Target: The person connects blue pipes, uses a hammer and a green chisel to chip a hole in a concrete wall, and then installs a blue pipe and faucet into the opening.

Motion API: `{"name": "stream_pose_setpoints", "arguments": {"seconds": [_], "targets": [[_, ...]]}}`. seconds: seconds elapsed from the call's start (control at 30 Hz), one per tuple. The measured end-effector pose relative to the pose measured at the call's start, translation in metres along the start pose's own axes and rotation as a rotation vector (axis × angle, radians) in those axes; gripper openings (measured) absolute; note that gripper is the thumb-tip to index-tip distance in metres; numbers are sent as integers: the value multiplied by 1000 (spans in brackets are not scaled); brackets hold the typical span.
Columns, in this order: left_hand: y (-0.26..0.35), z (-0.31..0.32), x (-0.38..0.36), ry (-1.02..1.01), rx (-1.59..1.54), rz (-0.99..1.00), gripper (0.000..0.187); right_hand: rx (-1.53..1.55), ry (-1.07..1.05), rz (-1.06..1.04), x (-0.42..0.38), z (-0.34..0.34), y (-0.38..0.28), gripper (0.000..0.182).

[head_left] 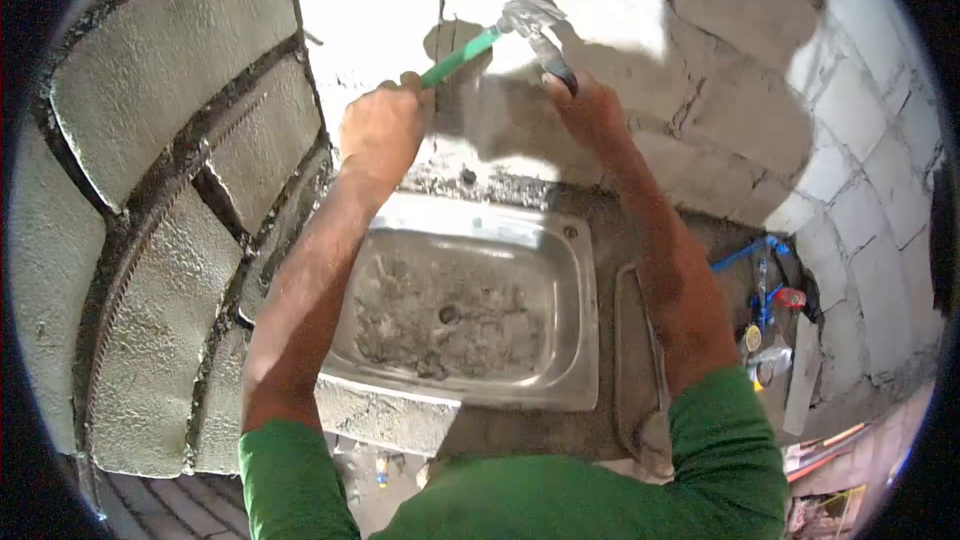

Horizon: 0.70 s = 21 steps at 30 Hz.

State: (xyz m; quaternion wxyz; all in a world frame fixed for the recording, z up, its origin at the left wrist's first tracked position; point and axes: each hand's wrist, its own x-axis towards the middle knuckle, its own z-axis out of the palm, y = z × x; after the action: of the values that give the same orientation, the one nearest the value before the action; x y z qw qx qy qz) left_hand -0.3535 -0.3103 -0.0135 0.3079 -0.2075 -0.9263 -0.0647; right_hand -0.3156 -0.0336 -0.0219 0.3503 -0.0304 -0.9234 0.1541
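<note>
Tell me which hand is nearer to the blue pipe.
Right. The right hand, around a dark handle, is above and to the left of the blue pipe; the left hand, around a green handle, is farther left.

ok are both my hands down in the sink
No, the left hand and right hand are both raised near the wall, beyond the sink.

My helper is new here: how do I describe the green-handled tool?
Find the metal sink, then look above it to the block wall. There, the left hand grips the green-handled tool. Its bright green handle sets it apart from the dark-handled tool in the right hand.
</note>
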Motion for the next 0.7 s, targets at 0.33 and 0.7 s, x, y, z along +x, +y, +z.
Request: {"name": "stream_pose_setpoints", "arguments": {"seconds": [0.33, 0.7], "targets": [[-4, -17, 20, 14, 14, 106, 19, 69, 233, -212, 21, 13, 15, 33], [5, -25, 24, -43, 23, 46, 20, 387, 302, -1, 10, -39, -31, 40]]}}
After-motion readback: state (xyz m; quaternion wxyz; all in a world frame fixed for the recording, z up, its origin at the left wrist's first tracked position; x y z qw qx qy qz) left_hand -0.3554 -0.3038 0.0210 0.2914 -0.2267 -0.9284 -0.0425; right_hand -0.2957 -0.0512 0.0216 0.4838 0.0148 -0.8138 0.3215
